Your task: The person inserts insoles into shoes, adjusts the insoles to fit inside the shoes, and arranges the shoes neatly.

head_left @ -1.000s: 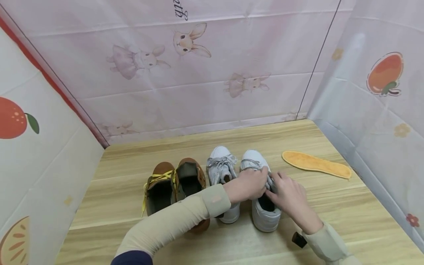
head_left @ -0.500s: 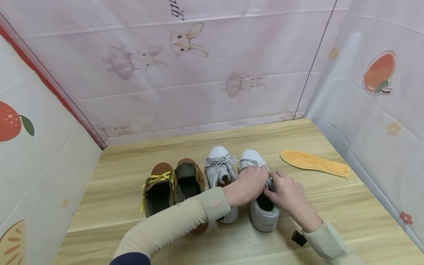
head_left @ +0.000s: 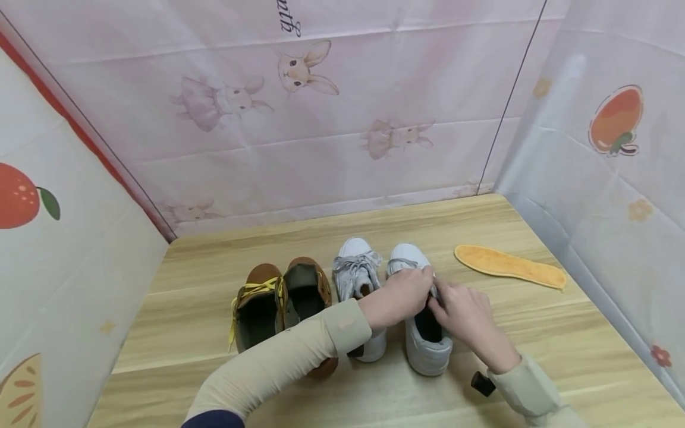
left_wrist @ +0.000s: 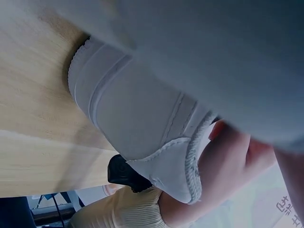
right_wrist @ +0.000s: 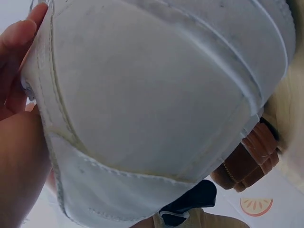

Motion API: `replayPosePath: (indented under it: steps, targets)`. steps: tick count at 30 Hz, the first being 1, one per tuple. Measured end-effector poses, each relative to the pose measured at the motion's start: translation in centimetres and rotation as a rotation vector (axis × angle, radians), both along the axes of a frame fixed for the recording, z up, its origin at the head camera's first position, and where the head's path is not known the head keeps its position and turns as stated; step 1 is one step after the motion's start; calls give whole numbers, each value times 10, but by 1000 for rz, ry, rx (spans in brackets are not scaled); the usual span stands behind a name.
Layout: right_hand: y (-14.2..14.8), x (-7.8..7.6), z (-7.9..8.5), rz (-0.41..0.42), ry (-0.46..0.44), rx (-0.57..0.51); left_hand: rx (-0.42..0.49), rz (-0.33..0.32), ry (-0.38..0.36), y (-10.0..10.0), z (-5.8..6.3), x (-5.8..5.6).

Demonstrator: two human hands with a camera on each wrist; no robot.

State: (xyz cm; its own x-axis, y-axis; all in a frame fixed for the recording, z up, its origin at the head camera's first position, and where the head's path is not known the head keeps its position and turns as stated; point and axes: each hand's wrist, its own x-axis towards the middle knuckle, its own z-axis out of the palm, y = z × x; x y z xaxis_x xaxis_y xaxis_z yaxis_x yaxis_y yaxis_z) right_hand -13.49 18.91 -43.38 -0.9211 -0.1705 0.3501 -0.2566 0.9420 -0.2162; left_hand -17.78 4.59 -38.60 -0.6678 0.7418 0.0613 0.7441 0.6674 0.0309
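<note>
A white sneaker (head_left: 430,355) with grey laces stands upright on the wooden table, heel towards me. My left hand (head_left: 402,298) reaches across to its lace area, fingers curled at the throat's edge. On the other side my right hand (head_left: 467,313) pinches the upper near the opening with thumb and fingers. The hands hide the middle laces and tongue. In the left wrist view the pale side of the sneaker (left_wrist: 137,104) fills the middle. A side of the sneaker (right_wrist: 142,90) also fills the right wrist view, with fingers (right_wrist: 19,38) at its top edge.
Its laced mate, another white sneaker (head_left: 357,267), stands just left, partly under my left forearm. Two brown shoes (head_left: 263,272), one with yellow laces, stand farther left. An orange insole (head_left: 511,265) lies at the right. Printed sheets (head_left: 321,172) enclose the table (head_left: 203,255).
My right fingers have shifted slightly at the sneaker's opening, and my left hand stays at the lace area. The shoes and insole have not moved on the table.
</note>
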Motion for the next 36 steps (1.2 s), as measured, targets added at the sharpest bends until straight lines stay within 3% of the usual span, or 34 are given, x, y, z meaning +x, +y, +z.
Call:
replayPosePath:
  steps: [7, 18, 23, 26, 30, 36]
  targets:
    - [-1, 0, -2, 11, 49, 57, 1, -64, 52, 0, -5, -2]
    - [-1, -12, 2, 49, 123, 121, 78, 16, -91, -5, -9, -8]
    - [0, -18, 5, 70, 124, 124, 54, -12, -118, -6, -9, -10]
    - [2, -21, 6, 70, 90, 112, 68, 3, -194, -6, -9, -12]
    - [5, -27, 6, 78, 39, 94, 101, 76, -341, -5, -6, -16]
    - [10, -34, 11, 97, -68, 52, 111, 118, -422, -9, -3, -24]
